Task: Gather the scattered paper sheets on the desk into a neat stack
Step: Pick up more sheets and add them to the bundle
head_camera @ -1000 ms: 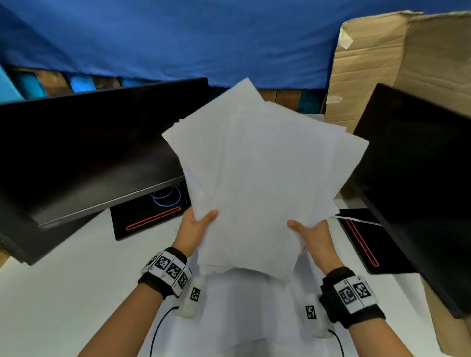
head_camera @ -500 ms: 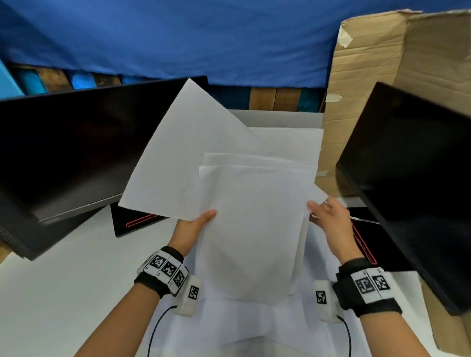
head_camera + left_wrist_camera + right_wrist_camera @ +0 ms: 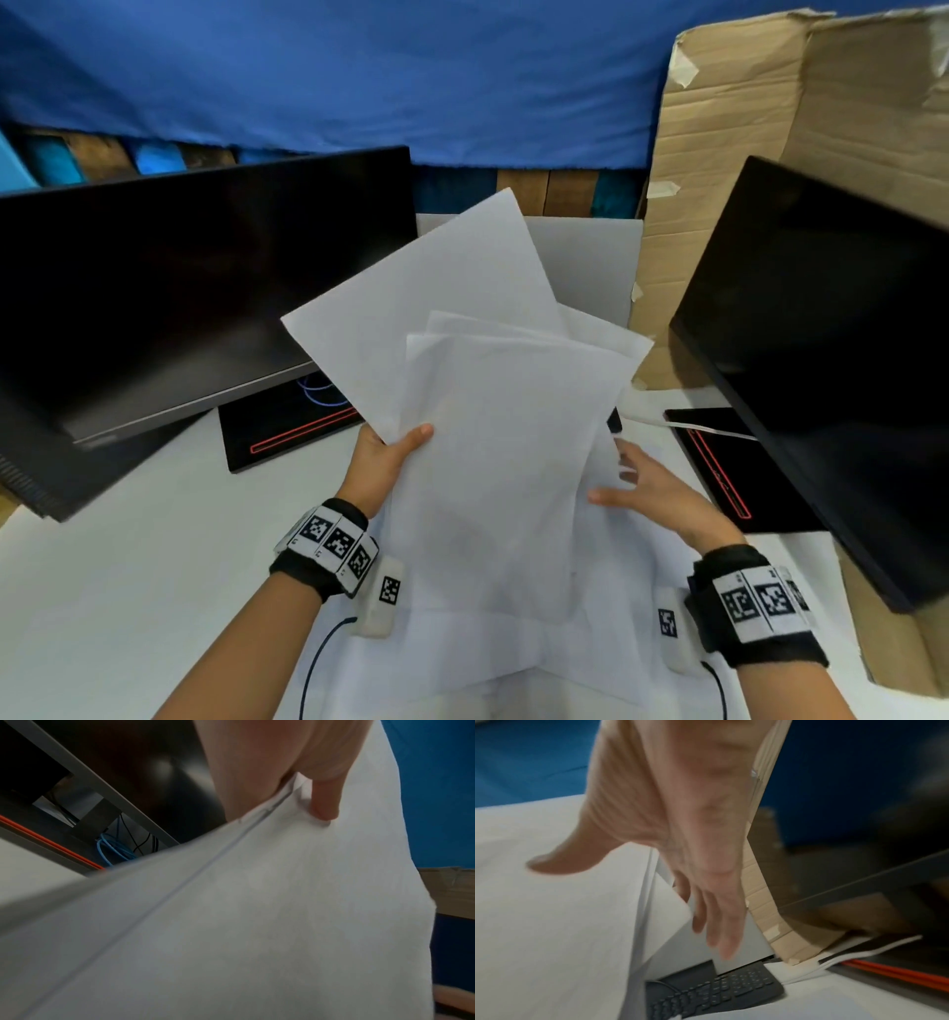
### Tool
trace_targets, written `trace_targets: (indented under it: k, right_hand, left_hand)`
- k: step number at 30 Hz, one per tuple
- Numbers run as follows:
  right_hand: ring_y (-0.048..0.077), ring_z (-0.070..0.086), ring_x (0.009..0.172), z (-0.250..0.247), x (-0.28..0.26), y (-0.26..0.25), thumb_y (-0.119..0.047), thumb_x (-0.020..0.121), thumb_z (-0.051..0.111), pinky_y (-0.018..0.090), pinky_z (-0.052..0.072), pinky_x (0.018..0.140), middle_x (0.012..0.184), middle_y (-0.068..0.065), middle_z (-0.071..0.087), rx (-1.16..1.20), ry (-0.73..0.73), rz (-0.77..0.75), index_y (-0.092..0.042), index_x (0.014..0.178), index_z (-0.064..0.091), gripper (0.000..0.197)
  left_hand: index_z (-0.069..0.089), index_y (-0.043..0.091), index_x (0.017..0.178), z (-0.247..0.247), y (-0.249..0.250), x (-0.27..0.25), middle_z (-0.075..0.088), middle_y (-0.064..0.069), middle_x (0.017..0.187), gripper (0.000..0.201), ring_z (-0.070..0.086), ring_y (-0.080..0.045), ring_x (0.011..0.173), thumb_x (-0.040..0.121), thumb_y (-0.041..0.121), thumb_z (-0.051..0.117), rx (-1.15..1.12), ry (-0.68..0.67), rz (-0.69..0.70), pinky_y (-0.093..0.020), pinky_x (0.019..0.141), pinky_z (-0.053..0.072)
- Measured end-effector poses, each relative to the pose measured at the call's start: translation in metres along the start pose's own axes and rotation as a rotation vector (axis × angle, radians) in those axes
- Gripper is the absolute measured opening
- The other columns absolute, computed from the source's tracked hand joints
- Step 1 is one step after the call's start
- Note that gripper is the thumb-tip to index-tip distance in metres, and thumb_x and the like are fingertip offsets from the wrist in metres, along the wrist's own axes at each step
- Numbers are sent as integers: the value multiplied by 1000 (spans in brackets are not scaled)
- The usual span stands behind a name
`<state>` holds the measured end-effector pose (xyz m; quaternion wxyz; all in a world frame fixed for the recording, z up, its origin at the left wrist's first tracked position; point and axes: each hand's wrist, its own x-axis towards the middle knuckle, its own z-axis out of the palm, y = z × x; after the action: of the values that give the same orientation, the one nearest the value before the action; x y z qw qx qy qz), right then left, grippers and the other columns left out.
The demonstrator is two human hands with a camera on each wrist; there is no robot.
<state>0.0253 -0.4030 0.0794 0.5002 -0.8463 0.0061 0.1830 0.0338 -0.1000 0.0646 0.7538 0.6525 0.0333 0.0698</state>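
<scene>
Above the desk, the left hand is pinching the fanned paper sheets (edges uneven); the right hand is hovering beside them, fingers spread.

The white worktop carries several things. At ten o'clock a black monitor base with a red line lies flat on it, under a large black monitor. At three o'clock a second black base with a red line lies under another black monitor. Loose white paper sheets lie spread at six o'clock. In the right wrist view a dark grey keyboard rests on the worktop, partly under paper. Brown cardboard stands at two o'clock.
</scene>
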Motion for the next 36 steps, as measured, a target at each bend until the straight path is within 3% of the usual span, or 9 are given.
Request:
trace_targets:
  k: [3, 6, 10, 14, 18, 22, 27, 31, 36]
  right_hand:
    - [13, 44, 122, 4, 2, -24, -24, 78, 69, 27, 34, 98, 126, -8, 49, 219, 164, -134, -18, 137, 37, 67]
    - [16, 56, 112, 3, 3, -43, -22, 84, 62, 24, 41, 90, 119, -1, 60, 288, 206, -180, -15, 127, 50, 45]
    - [10, 55, 105, 1, 3, -58, -20, 82, 64, 13, 43, 79, 117, -4, 59, 230, 144, -236, -15, 129, 48, 50]
    - [9, 56, 107, 6, 7, -60, -10, 75, 71, 24, 47, 92, 118, 0, 60, 248, 146, -320, -15, 127, 49, 56]
    - [1, 55, 106, 13, 9, -54, -13, 70, 77, 22, 47, 87, 114, -10, 60, 283, 72, -295, -25, 122, 47, 61]
    - [10, 58, 107, 27, 11, -56, -3, 71, 74, 29, 47, 95, 111, -8, 61, 326, 85, -328, -23, 117, 50, 56]
    - [3, 65, 92, 28, 10, -67, -4, 60, 76, 18, 53, 83, 99, -10, 67, 441, 138, -405, -29, 98, 60, 48]
    - [13, 60, 98, 31, 10, -55, -1, 72, 71, 29, 49, 92, 102, -7, 64, 389, 75, -327, -30, 97, 57, 41]
    - [12, 62, 97, 32, 7, -64, 1, 70, 73, 23, 51, 88, 105, 0, 65, 411, 128, -355, -25, 101, 58, 42]
  left_hand:
    - [64, 26, 92, 2, 5, 2, 76, 13, 79, 25, 71, -8, 79, 80, 4, 62, -12, -38, 27, -25, 72, 59]
    - [64, 24, 92, 6, 21, 6, 76, 13, 81, 24, 71, -7, 80, 75, 8, 66, -53, -53, 92, -24, 71, 58]
    - [63, 23, 94, 5, 39, 10, 76, 12, 81, 28, 70, -7, 81, 68, 12, 70, -148, -53, 183, -22, 72, 58]
    - [60, 25, 97, 2, 36, 6, 76, 15, 83, 46, 70, -4, 82, 53, 24, 74, -126, -110, 168, -19, 68, 56]
    - [60, 25, 101, -6, 24, 2, 74, 9, 91, 71, 68, -9, 89, 37, 44, 86, -67, -137, 139, -22, 74, 56]
    - [61, 26, 101, -2, 26, -1, 70, 5, 99, 71, 66, -15, 96, 38, 46, 86, -23, -184, 136, -26, 80, 57]
    - [63, 28, 97, -6, 43, -2, 75, 12, 92, 66, 69, -8, 90, 39, 50, 85, -57, -193, 174, -22, 72, 56]
    - [62, 26, 96, -12, 33, -8, 75, 14, 87, 73, 69, -5, 86, 33, 54, 85, -14, -233, 95, -19, 68, 55]
    - [60, 26, 99, -6, 35, -13, 74, 12, 90, 73, 68, -4, 88, 36, 52, 84, -2, -217, 114, -19, 72, 55]
